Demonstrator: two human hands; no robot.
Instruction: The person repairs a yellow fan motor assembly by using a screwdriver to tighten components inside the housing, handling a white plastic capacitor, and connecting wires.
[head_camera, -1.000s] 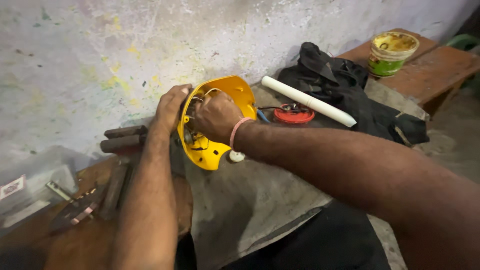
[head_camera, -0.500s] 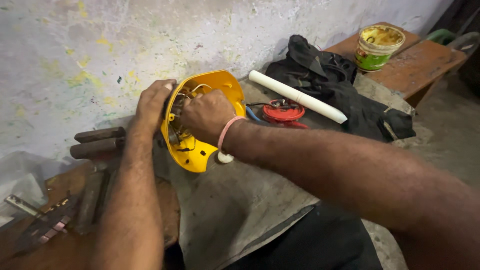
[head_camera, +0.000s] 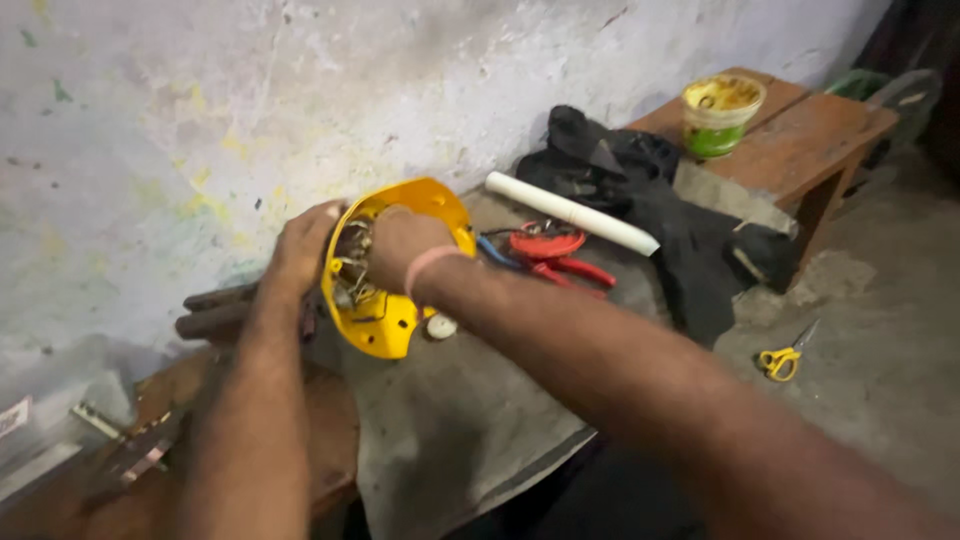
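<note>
Yellow housing between left hand and right hand.

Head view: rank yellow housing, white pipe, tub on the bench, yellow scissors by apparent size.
1. yellow housing, held by the left hand and right hand; nearest the camera, which inflates it.
2. white pipe, long but thin.
3. tub, farther off, so unsure against the pipe.
4. yellow scissors, clearly smallest.
</note>
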